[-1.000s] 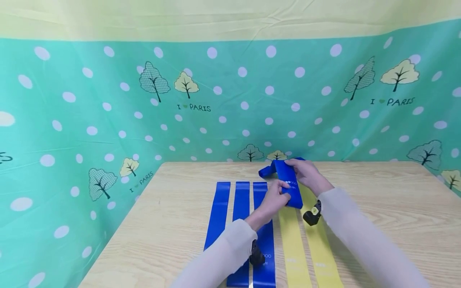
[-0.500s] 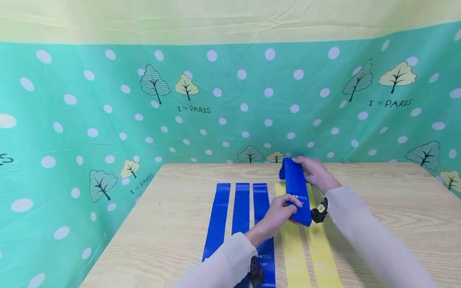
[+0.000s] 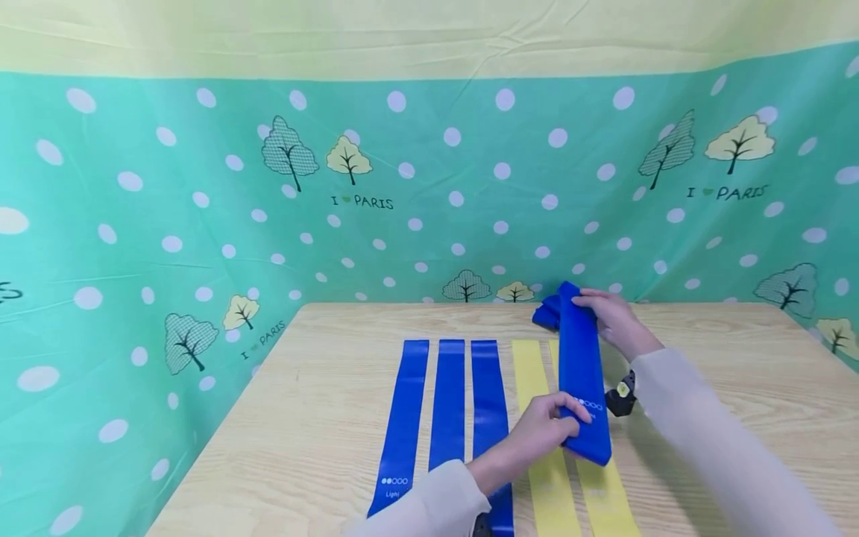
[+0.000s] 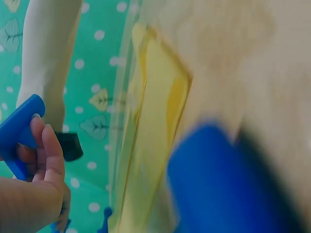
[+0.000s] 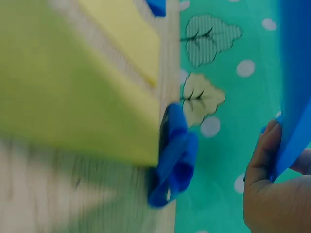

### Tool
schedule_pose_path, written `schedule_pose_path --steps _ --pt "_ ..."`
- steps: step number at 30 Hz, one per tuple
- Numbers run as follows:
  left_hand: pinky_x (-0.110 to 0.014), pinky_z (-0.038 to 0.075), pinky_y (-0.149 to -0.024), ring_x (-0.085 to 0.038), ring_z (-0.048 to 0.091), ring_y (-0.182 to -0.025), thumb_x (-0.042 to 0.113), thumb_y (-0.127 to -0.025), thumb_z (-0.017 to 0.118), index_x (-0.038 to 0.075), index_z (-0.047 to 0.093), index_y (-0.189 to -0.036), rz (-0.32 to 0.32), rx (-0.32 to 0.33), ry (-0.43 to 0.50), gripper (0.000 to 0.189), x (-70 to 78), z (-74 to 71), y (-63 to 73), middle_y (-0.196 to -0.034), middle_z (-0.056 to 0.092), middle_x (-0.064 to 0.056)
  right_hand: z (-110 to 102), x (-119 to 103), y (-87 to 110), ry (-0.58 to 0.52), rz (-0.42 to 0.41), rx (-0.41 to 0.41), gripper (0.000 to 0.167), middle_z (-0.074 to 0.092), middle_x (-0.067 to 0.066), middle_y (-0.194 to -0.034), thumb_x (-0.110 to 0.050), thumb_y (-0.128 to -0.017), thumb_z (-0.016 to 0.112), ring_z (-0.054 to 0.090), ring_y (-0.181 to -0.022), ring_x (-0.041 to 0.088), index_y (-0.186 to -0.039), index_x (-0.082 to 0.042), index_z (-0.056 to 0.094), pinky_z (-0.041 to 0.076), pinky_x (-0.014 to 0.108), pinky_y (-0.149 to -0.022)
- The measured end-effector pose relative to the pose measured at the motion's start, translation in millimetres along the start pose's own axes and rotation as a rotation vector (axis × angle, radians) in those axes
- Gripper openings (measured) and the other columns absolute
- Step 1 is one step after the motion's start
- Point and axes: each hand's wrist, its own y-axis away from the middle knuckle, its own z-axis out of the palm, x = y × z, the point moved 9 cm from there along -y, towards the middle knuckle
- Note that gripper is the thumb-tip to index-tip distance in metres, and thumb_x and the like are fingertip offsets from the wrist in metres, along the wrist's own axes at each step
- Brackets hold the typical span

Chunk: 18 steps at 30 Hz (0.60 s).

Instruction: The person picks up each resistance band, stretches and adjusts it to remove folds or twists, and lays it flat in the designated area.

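Note:
A blue resistance band (image 3: 582, 373) is stretched between both hands above two yellow bands. My left hand (image 3: 540, 431) pinches its near end, thumb and fingers on the printed part. My right hand (image 3: 616, 321) grips the far part, close to the table's back edge. In the left wrist view the left hand (image 4: 46, 165) has fingers curled on blue material. The right hand (image 5: 272, 184) holds the band's edge in the right wrist view. Curled blue material (image 5: 175, 155) lies by the back edge; whether it joins the held band cannot be told.
Three blue bands (image 3: 451, 403) lie side by side left of the yellow bands (image 3: 533, 373), running front to back on the wooden table (image 3: 302, 418). A green dotted curtain (image 3: 429, 186) hangs behind and at the left.
Both hands have moved right with the blue band, over the right yellow band. The left hand has come nearer the front, so a longer stretch of band shows between the hands.

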Motion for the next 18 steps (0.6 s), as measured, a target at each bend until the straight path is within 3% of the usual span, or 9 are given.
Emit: schedule_pose_path --steps 2,4,6,8,10,14,16,18 --pt "-0.019 0.046 -0.058 -0.006 0.057 -0.070 -0.003 -0.082 0.053 0.002 0.063 -0.097 -0.003 -0.014 0.007 0.018 -0.6 7.7 3.6 -0.095 0.060 0.004 -8.8 2.3 -1.0 0.046 -0.007 0.020 0.062 0.004 0.011 -0.160 -0.017 -0.097 0.050 0.009 -0.147 0.023 -0.149 -0.001 0.022 0.023 0.029 -0.116" --pt "-0.020 0.048 -0.054 -0.007 0.058 -0.064 -0.004 -0.081 0.053 0.003 0.061 -0.097 -0.004 -0.033 0.008 0.019 -2.1 15.6 7.1 -0.086 0.056 0.004 -17.2 4.8 -1.1 0.098 -0.015 0.043 0.061 0.011 0.013 -0.159 -0.020 -0.097 0.052 0.024 -0.142 0.020 -0.148 -0.001 0.026 0.037 0.019 -0.104" --pt "-0.021 0.052 -0.054 -0.009 0.059 -0.061 -0.005 -0.082 0.053 0.005 0.059 -0.097 -0.015 -0.062 0.016 0.019 -5.1 23.7 10.7 -0.080 0.052 0.003 -24.3 7.9 -1.2 0.132 -0.024 0.061 0.059 0.021 0.017 -0.155 -0.019 -0.096 0.053 0.040 -0.126 0.016 -0.146 0.001 0.029 0.043 0.012 -0.088" --pt "-0.022 0.053 -0.055 -0.011 0.062 -0.062 -0.005 -0.082 0.053 0.007 0.057 -0.097 -0.027 -0.084 0.010 0.019 -8.2 30.8 13.6 -0.080 0.051 0.002 -29.8 11.0 -0.6 0.161 -0.034 0.068 0.058 0.032 0.017 -0.147 -0.019 -0.095 0.054 0.046 -0.106 0.007 -0.145 0.003 0.031 0.043 0.009 -0.073" --pt "-0.025 0.055 -0.056 -0.017 0.066 -0.064 -0.005 -0.083 0.053 0.008 0.055 -0.098 -0.044 -0.106 0.014 0.019 -11.5 37.9 15.7 -0.081 0.053 0.000 -33.7 14.4 -0.1 0.177 -0.042 0.056 0.058 0.045 0.011 -0.132 -0.018 -0.095 0.056 0.049 -0.091 -0.001 -0.143 0.005 0.033 0.045 0.009 -0.071" --pt "-0.025 0.055 -0.058 -0.013 0.064 -0.068 -0.002 -0.086 0.053 0.012 0.053 -0.099 -0.096 -0.129 -0.027 0.019 -17.0 51.6 18.1 -0.087 0.054 0.001 -39.5 23.4 0.2 0.211 -0.041 0.005 0.056 0.053 -0.007 -0.101 -0.018 -0.095 0.057 0.054 -0.076 -0.006 -0.139 0.009 0.036 0.051 0.014 -0.072" --pt "-0.024 0.054 -0.059 -0.009 0.061 -0.067 0.000 -0.087 0.053 0.014 0.053 -0.099 -0.119 -0.143 -0.057 0.019 -19.5 59.5 18.9 -0.089 0.054 0.003 -43.1 28.0 0.2 0.255 -0.039 -0.018 0.056 0.056 -0.004 -0.100 -0.019 -0.095 0.056 0.055 -0.075 -0.005 -0.137 0.012 0.037 0.052 0.016 -0.072" --pt "-0.022 0.052 -0.059 -0.006 0.059 -0.067 0.001 -0.086 0.054 0.015 0.052 -0.098 -0.136 -0.152 -0.092 0.019 -22.1 67.6 19.7 -0.088 0.053 0.005 -47.4 32.8 0.4 0.307 -0.031 -0.021 0.056 0.058 0.007 -0.107 -0.019 -0.095 0.056 0.055 -0.077 -0.003 -0.136 0.014 0.036 0.053 0.018 -0.074"
